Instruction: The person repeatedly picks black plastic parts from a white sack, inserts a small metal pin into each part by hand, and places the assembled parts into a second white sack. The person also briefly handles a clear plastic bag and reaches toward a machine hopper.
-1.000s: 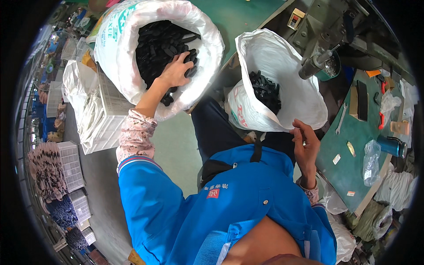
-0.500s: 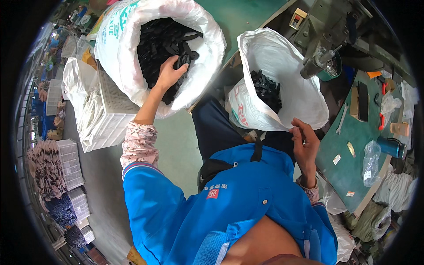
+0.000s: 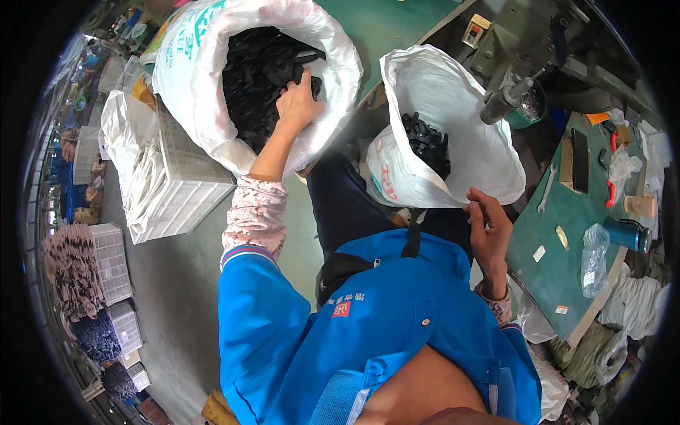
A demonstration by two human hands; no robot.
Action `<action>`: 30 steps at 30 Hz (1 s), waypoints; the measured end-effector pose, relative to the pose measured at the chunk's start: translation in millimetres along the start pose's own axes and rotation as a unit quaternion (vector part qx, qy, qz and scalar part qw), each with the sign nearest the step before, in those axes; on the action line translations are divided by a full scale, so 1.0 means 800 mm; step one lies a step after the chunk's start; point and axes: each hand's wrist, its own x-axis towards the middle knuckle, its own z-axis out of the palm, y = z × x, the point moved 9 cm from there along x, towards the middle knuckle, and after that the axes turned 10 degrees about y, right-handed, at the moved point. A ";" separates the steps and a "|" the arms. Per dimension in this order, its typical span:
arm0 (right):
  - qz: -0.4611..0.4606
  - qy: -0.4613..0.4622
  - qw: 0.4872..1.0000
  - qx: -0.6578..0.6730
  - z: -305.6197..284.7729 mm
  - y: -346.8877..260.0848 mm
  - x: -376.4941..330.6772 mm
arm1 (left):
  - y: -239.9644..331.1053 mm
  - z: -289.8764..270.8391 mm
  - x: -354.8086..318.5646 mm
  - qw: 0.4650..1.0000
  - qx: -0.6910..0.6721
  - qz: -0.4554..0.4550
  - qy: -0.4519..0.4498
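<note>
Sack of black parts: left hand gripping some. Right hand pinching smaller bag rim.

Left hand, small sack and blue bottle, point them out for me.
left hand (image 3: 297,103), head view, back of the hand
small sack (image 3: 489,159), head view, white inner wall
blue bottle (image 3: 627,234), head view, middle of its body

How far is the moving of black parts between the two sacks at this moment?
Done: a small heap of black parts lies in the smaller sack. In hand: the left hand is in the big sack, grasping parts; the right hand holds the smaller sack's rim. Left: the big sack looks nearly full.
</note>
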 end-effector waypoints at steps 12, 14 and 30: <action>0.012 0.033 0.999 0.013 -0.018 0.007 -0.006 | -0.003 0.020 0.029 0.971 0.087 0.066 -0.214; 0.012 0.045 0.999 0.014 -0.024 0.009 -0.007 | 0.001 0.018 0.032 0.970 0.063 0.072 -0.223; 0.021 0.050 0.998 0.028 -0.028 0.026 -0.006 | -0.032 -0.040 -0.044 0.966 -0.194 0.123 0.116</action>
